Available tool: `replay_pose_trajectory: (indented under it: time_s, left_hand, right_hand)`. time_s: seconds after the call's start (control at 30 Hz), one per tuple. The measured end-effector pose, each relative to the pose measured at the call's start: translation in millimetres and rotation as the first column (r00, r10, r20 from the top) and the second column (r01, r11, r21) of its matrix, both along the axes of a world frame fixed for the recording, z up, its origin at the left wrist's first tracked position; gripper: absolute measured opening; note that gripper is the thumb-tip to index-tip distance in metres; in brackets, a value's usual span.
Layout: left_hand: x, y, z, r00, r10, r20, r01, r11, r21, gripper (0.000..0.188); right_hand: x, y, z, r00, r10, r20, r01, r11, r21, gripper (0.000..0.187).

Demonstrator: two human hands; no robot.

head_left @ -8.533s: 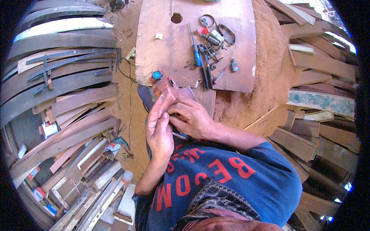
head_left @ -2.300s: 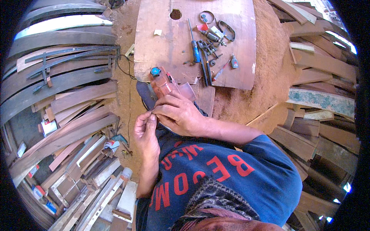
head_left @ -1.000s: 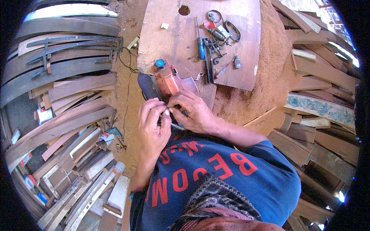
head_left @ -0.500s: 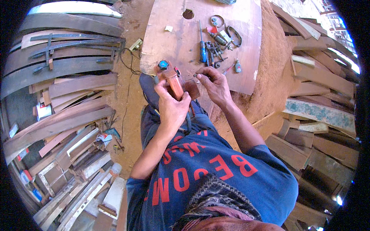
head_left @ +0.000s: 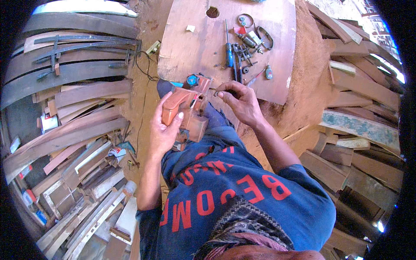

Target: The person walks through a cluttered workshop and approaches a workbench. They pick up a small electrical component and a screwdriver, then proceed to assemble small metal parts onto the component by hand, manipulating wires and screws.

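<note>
My left hand [head_left: 161, 129] grips the handle of an orange-red electric planer housing [head_left: 177, 102] with a blue knob [head_left: 193, 80] at its far end. The housing is tilted above my lap and its open side shows. Close to its right side, my right hand [head_left: 243, 104] pinches a tiny dark piece [head_left: 216, 92] between thumb and forefinger, too small to name. On the board beyond lie a blue-handled screwdriver [head_left: 229, 57], a motor armature [head_left: 248, 41], a black curved band [head_left: 265, 38], a small bottle [head_left: 268, 73] and several loose metal parts.
The pale plywood board [head_left: 186, 54] has a round hole [head_left: 212, 12] near its far end. Sawdust [head_left: 310, 65] is heaped along its right. Timber pieces [head_left: 86, 69] are stacked on the left, with more planks [head_left: 364, 125] on the right. A black cord [head_left: 143, 65] trails over the floor.
My left hand has shifted left and turned the planer housing, so its handle and open side now face up. My right hand stays nearly in place, still pinching the small piece.
</note>
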State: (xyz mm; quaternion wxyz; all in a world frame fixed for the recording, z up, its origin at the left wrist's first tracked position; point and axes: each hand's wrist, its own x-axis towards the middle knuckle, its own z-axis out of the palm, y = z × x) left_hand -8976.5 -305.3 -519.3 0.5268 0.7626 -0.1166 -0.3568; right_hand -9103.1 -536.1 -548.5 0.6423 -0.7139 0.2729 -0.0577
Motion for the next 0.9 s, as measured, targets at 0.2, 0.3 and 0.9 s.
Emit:
replay_pose_trajectory:
  time_s: [0.2, 0.3, 0.9]
  left_hand:
    - [-1, 15, -11, 0.992, 0.009, -0.124, -0.017, 0.997, -0.071, 0.060]
    - [12, 18, -15, 0.995, -0.089, -0.049, 0.088, 0.996, -0.021, 0.060]
    - [3, 0, -22, 0.965, -0.031, 0.262, 0.006, 0.996, 0.094, 0.047]
  right_hand:
    - [-16, 24, -5, 0.978, 0.205, -0.032, -0.205, 0.979, 0.001, 0.015]
    - [-15, 35, 0, 0.964, 0.246, -0.101, -0.231, 0.963, 0.137, 0.016]
    - [-22, 67, -30, 0.954, 0.129, -0.270, -0.001, 0.903, 0.429, 0.018]
